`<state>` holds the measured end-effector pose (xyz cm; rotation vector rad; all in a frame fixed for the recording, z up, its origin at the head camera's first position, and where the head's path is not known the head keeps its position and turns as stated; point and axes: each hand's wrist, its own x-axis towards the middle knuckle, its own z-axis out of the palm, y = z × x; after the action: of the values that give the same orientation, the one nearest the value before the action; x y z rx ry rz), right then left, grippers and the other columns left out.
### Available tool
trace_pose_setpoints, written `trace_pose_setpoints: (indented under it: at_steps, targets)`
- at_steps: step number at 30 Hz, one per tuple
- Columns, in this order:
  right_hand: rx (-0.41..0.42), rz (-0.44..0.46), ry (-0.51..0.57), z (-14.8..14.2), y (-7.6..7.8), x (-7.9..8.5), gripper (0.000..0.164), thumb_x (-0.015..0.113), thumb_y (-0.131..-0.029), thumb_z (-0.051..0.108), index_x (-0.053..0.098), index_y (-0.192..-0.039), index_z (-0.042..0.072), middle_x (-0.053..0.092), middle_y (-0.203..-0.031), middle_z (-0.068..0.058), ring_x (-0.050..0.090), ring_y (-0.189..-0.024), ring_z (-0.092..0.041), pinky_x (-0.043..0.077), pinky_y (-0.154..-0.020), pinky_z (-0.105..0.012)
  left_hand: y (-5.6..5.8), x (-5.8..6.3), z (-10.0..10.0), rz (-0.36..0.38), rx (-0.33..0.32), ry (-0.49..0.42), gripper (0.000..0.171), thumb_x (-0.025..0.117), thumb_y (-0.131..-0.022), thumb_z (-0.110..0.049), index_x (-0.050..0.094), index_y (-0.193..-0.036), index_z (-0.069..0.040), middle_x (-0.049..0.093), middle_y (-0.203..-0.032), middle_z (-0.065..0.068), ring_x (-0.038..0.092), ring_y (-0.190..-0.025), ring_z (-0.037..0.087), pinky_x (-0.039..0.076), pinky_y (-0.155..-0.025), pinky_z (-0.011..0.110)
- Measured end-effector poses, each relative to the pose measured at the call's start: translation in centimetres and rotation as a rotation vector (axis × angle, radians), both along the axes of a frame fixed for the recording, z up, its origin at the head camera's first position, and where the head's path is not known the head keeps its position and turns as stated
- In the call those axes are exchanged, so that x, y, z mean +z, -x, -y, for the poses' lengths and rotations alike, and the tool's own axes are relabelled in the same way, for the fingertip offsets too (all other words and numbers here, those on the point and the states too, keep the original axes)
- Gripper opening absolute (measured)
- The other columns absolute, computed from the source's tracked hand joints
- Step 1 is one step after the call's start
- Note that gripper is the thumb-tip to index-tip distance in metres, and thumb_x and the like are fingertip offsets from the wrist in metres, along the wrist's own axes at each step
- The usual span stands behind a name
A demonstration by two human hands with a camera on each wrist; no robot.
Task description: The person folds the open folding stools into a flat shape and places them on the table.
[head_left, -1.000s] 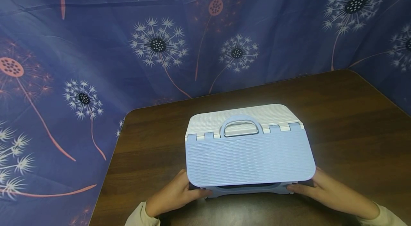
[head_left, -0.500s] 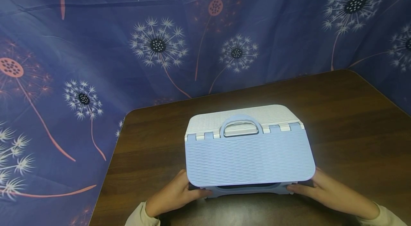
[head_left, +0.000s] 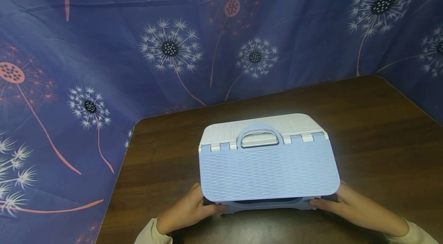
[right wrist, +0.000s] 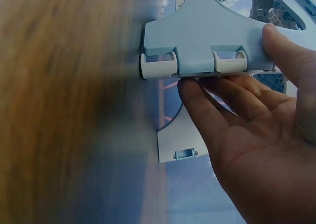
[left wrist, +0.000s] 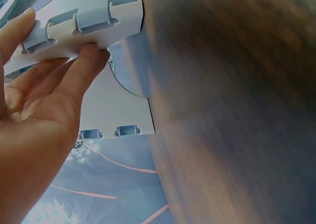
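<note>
A plastic folding stool [head_left: 266, 171] stands on the table, its woven-textured top light blue at the front and white at the back. An arched blue carry handle [head_left: 260, 128] rises between the two halves. My left hand [head_left: 192, 210] grips the left side of the stool's front leg panel, thumb in front and fingers behind. On the opposite side my right hand [head_left: 349, 207] pinches the same panel the same way. In the right wrist view, white hinge pieces [right wrist: 231, 64] show on the leg's edge by my fingertips. The seat hides my fingers in the head view.
The brown wooden table [head_left: 155, 159] reaches out around the stool, with rounded far corners. Behind it and to the left hangs a blue cloth [head_left: 294, 24] printed with dandelions. A further leg panel [left wrist: 118, 105] of the stool stands behind the gripped one.
</note>
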<state>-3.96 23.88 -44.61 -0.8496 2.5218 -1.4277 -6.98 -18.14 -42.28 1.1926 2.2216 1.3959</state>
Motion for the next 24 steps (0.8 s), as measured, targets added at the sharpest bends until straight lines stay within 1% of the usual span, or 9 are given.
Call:
trace_pose_setpoints:
  at_steps: [8,13,18,21,24]
  targets:
    - [-0.008,0.007,-0.009,-0.02,-0.08,0.04,0.067,0.07,-0.092,0.008,0.036,-0.149,0.02,0.052,-0.136,0.009,0.049,-0.109,-0.006,0.04,-0.089,-0.013,-0.01,-0.09,0.03,0.009,0.003,0.003,0.058,0.07,-0.094,-0.015,0.042,-0.145,-0.021,0.059,-0.137,-0.003,0.058,-0.121,0.017,0.048,-0.1,0.033]
    - [-0.013,0.009,-0.013,-0.02,-0.15,0.11,0.068,0.07,-0.092,0.009,0.035,-0.15,0.02,0.051,-0.137,0.01,0.048,-0.111,-0.005,0.039,-0.089,-0.012,0.01,-0.16,0.04,-0.01,0.005,0.008,0.058,0.07,-0.094,-0.016,0.042,-0.145,-0.021,0.058,-0.138,-0.003,0.057,-0.122,0.017,0.047,-0.1,0.034]
    - [0.006,-0.043,0.003,0.1,-0.09,0.14,0.069,0.071,-0.091,0.005,0.036,-0.15,0.017,0.052,-0.137,0.009,0.047,-0.112,-0.004,0.036,-0.091,-0.01,0.06,-0.22,0.02,-0.038,0.007,0.013,0.058,0.071,-0.094,-0.016,0.042,-0.145,-0.021,0.057,-0.138,-0.003,0.056,-0.123,0.017,0.047,-0.101,0.034]
    - [0.011,-0.074,0.014,0.17,-0.06,0.15,0.07,0.071,-0.09,0.003,0.037,-0.149,0.015,0.053,-0.137,0.008,0.047,-0.113,-0.004,0.034,-0.093,-0.008,0.04,-0.22,-0.01,-0.03,0.004,0.01,0.059,0.07,-0.094,-0.016,0.042,-0.145,-0.021,0.057,-0.139,-0.003,0.056,-0.124,0.017,0.047,-0.101,0.034]
    - [0.012,-0.077,0.015,0.16,-0.09,0.14,0.069,0.071,-0.09,0.003,0.038,-0.149,0.015,0.053,-0.137,0.008,0.047,-0.113,-0.003,0.033,-0.093,-0.008,-0.03,-0.2,-0.02,-0.024,0.008,0.012,0.058,0.07,-0.094,-0.017,0.042,-0.145,-0.022,0.058,-0.138,-0.004,0.056,-0.123,0.017,0.046,-0.102,0.034]
